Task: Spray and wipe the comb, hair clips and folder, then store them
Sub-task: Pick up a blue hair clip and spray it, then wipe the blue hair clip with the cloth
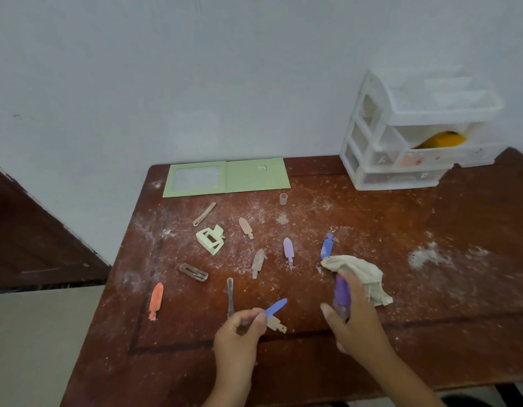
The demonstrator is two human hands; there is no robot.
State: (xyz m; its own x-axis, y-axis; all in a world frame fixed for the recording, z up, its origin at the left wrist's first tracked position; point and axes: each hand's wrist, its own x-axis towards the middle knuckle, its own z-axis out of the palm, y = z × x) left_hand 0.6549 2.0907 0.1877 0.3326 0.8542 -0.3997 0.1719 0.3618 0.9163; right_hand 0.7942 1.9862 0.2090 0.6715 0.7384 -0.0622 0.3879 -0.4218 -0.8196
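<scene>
My left hand (239, 333) pinches a blue hair clip (276, 307) just above the dusty wooden table (430, 333). My right hand (354, 324) grips a purple spray bottle (341, 295) together with a beige cloth (360, 274). Several hair clips lie scattered: an orange one (156, 301), a lilac one (288, 249), another blue one (327, 245), a pale green claw clip (211, 240), brown and tan ones (257, 262). A beige clip (276, 323) lies under my left hand. The green folder (228, 177) lies open at the table's back edge.
A white plastic drawer unit (412, 133) stands at the back right corner, one drawer open with something yellow (442, 140) inside. A small clear cap (283, 198) stands near the folder. White dust covers much of the table. A wall rises behind.
</scene>
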